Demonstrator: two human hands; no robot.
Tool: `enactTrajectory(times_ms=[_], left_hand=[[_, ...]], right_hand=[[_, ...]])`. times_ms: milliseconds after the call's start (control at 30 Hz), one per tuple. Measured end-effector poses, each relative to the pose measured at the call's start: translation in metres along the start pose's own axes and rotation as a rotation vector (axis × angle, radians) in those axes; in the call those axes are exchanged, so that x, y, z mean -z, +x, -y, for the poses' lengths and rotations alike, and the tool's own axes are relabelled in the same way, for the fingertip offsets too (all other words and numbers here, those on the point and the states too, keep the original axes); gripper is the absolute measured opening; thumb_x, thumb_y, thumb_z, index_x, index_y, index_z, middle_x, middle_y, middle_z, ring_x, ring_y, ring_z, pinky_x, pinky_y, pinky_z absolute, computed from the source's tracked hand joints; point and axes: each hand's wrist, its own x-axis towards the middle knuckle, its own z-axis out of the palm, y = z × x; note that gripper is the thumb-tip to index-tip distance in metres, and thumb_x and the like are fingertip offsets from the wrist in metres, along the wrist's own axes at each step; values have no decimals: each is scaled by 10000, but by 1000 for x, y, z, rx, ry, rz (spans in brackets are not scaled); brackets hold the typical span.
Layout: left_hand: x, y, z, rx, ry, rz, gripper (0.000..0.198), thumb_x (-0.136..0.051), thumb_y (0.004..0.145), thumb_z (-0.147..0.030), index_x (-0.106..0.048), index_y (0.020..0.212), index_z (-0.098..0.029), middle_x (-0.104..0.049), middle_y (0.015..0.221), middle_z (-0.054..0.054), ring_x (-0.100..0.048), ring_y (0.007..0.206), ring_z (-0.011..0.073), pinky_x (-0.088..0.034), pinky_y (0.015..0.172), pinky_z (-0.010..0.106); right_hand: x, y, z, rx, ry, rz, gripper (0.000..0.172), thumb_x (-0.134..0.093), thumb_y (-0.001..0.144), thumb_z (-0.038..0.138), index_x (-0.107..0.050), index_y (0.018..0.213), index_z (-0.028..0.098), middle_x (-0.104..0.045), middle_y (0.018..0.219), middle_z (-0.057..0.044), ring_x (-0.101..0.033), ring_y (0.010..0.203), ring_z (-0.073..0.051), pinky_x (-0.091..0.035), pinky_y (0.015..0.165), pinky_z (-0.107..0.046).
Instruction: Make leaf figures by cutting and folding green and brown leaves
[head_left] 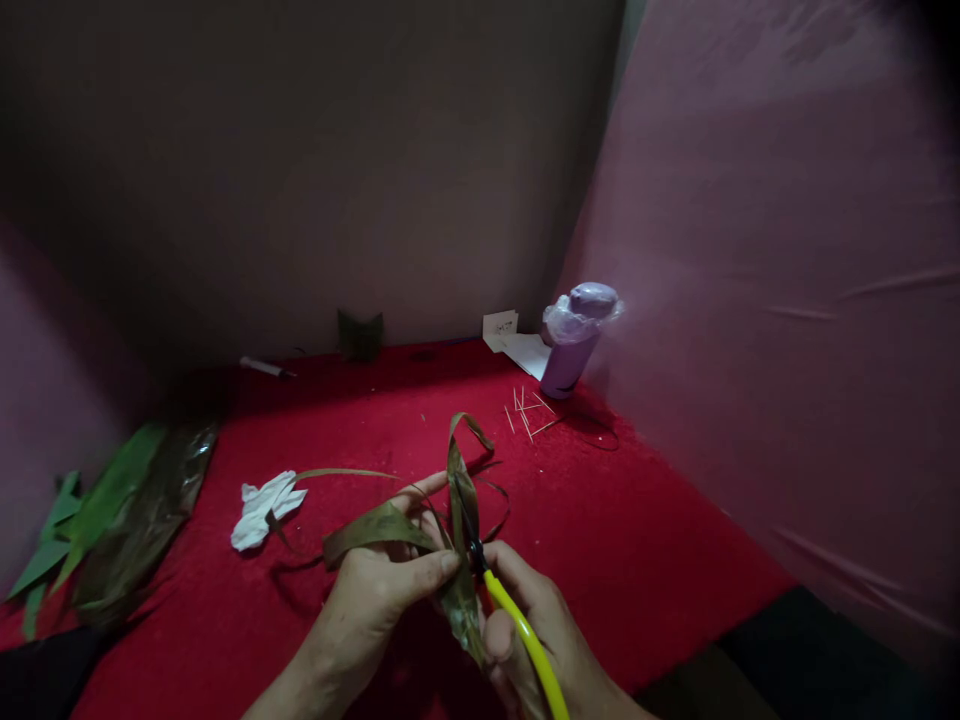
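Observation:
My left hand [379, 585] pinches a brownish-green leaf strip [461, 490] between thumb and fingers, low in the middle of the view. The strip loops upward and a broader piece folds off to the left. My right hand [536, 625] grips scissors with yellow handles [525, 640]; their dark blades [469, 530] lie against the strip just beside my left thumb. Both hands hover over the red cloth [637, 540].
A crumpled white tissue [264, 507] lies to the left. Green and brown leaves [124, 520] are piled at the far left. A purple bottle [574, 340], white paper [517, 345] and several thin sticks [529, 412] sit at the back right. Pink walls enclose the area.

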Motion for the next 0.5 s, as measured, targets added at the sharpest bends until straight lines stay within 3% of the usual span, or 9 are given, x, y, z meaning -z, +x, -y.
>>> enactTrajectory(times_ms=[133,267,400,500], left_hand=[[-3,-2,-5,4,-57,-17,621,-745,615,-204,-516,1192,-190,-622,738,11,-578,661,154,-452,614,264],[-1,-3,-14,60,-269,-26,348,-617,757,-319,-627,1061,-150,-659,916,78,-589,792,172,-477,701,271],[4,-1,-20,151,-453,-74,254,-602,765,-289,-687,914,-102,-692,808,85,-610,713,151,-487,677,240],[4,1,-19,193,-454,-104,161,-639,706,-145,-688,855,-109,-700,747,74,-625,647,147,-498,636,240]], right_hand=[[2,-1,-7,12,-12,-1,566,-497,743,668,-483,1010,169,-433,605,44,-357,520,-90,-310,488,-199],[2,-2,-5,17,-169,24,376,-597,767,492,-481,928,173,-360,520,83,-296,463,-75,-249,432,-191],[-2,-1,-4,56,-344,48,277,-637,697,293,-459,879,184,-303,520,98,-246,445,-67,-224,414,-194],[-3,-2,-6,46,-472,74,279,-589,676,200,-484,935,189,-397,552,76,-309,460,-80,-271,444,-200]])
